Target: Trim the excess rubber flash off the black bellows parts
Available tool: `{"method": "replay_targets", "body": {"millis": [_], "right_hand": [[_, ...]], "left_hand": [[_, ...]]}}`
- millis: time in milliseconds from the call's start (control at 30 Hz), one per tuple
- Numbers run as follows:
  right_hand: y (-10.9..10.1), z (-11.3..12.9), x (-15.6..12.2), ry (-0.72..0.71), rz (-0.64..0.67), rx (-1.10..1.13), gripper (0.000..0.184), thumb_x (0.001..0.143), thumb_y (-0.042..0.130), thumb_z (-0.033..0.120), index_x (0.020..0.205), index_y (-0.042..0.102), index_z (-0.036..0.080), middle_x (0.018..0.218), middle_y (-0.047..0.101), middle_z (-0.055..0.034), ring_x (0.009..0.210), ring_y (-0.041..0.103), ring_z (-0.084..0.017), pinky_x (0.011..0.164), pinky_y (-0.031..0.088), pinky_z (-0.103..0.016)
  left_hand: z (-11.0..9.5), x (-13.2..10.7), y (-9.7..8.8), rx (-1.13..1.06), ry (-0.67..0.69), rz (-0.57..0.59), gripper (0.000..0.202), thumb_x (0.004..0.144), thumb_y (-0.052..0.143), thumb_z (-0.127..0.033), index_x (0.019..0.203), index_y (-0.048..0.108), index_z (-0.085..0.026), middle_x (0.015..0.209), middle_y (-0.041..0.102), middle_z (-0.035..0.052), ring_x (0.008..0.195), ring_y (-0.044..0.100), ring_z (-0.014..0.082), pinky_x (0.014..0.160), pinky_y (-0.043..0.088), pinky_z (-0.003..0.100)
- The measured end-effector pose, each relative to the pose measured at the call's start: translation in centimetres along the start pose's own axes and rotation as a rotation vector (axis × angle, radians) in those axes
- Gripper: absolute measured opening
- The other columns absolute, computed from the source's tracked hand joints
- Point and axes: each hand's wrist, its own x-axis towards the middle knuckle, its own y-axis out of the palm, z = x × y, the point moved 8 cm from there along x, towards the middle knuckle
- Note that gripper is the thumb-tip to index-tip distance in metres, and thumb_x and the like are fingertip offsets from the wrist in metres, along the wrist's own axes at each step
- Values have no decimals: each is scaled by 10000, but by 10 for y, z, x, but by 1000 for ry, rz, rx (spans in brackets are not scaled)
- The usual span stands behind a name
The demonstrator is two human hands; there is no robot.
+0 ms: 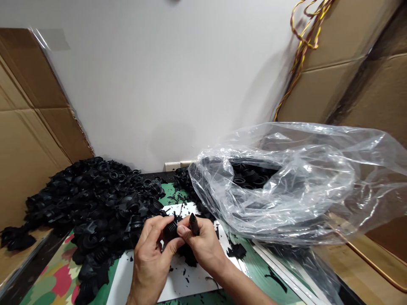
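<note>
My left hand point(151, 256) is closed with thumb and fingertips around a small black ribbed rubber boot point(171, 229). Close against its right side, my right hand point(203, 243) has thumb and forefinger pinched at the boot's edge. A dark, narrow object with a pointed end point(193, 223) sticks up out of my right hand; its kind is unclear. Under both hands lies a white board point(200, 281) scattered with black rubber scraps. To the left spreads a big heap of black ribbed rubber parts point(104, 197) with thin flaps attached.
A clear plastic bag point(305, 203) with black ribbed rings inside stands at the right. Cardboard panels point(28, 93) flank the work surface, and a pale wall point(178, 76) closes the back. Twisted yellow-brown wires point(300, 55) hang at the upper right. Green patterned sheeting point(63, 271) lies beneath.
</note>
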Motion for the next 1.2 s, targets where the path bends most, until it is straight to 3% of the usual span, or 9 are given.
{"method": "replay_targets", "body": {"millis": [100, 200, 267, 367, 500, 733, 867, 1033, 1200], "right_hand": [[2, -2, 0, 6, 18, 58, 357, 684, 647, 479, 573, 511, 168, 537, 393, 44, 528, 333, -100, 512, 287, -240], [2, -10, -2, 69, 28, 125, 436, 653, 686, 562, 585, 499, 174, 492, 321, 77, 466, 258, -72, 452, 210, -226], [3, -16, -2, 131, 27, 192, 483, 608, 717, 603, 590, 488, 178, 466, 297, 95, 433, 223, -55, 424, 167, -221], [5, -21, -4, 232, 21, 286, 525, 530, 773, 608, 578, 472, 181, 430, 332, 102, 392, 207, -33, 399, 128, -217], [10, -23, -5, 297, 41, 403, 513, 493, 821, 551, 561, 479, 175, 391, 316, 118, 360, 189, -16, 389, 105, -215], [16, -23, -7, 357, 74, 529, 447, 534, 825, 430, 563, 460, 174, 412, 344, 122, 347, 161, 2, 384, 108, -201], [15, -25, -9, 371, 54, 498, 392, 596, 778, 397, 585, 453, 178, 426, 349, 122, 350, 155, 0, 383, 107, -198], [5, -19, -5, 295, 47, 341, 417, 578, 792, 485, 613, 550, 147, 445, 339, 108, 382, 223, -27, 396, 138, -209], [-32, 6, -1, 47, -127, 276, 473, 684, 714, 571, 844, 678, 128, 560, 490, 33, 531, 443, -104, 534, 340, -245]], "left_hand": [[-2, 2, -1, -38, 1, 2, 249, 662, 752, -265, 911, 759, -272, 954, 709, 39, 882, 656, 212, 701, 541, 260], [7, 5, -1, -169, -152, -13, 264, 590, 783, -261, 852, 770, -233, 714, 699, 5, 637, 646, 166, 549, 534, 226], [12, 5, 0, -232, -268, -21, 273, 557, 791, -262, 821, 765, -199, 520, 614, -38, 452, 556, 118, 432, 487, 204], [15, 3, 3, -292, -373, -31, 263, 536, 785, -260, 779, 747, -168, 424, 564, -58, 367, 491, 95, 375, 452, 193], [16, 0, 4, -309, -368, -34, 223, 571, 764, -259, 772, 727, -171, 456, 608, -40, 391, 541, 113, 390, 475, 199], [0, 2, -2, -188, -80, -48, 116, 667, 734, -231, 783, 726, -234, 718, 623, -40, 462, 559, 83, 444, 501, 185], [1, 1, 0, -159, -60, -17, 112, 705, 713, -258, 813, 718, -229, 807, 629, -17, 519, 568, 93, 485, 524, 198], [9, 1, 1, -174, -155, -24, 119, 698, 702, -288, 787, 702, -209, 848, 636, 0, 470, 546, 82, 426, 495, 201], [11, 1, 0, -139, -190, -27, 132, 706, 678, -285, 811, 688, -205, 859, 636, 13, 469, 531, 86, 412, 467, 207]]}}
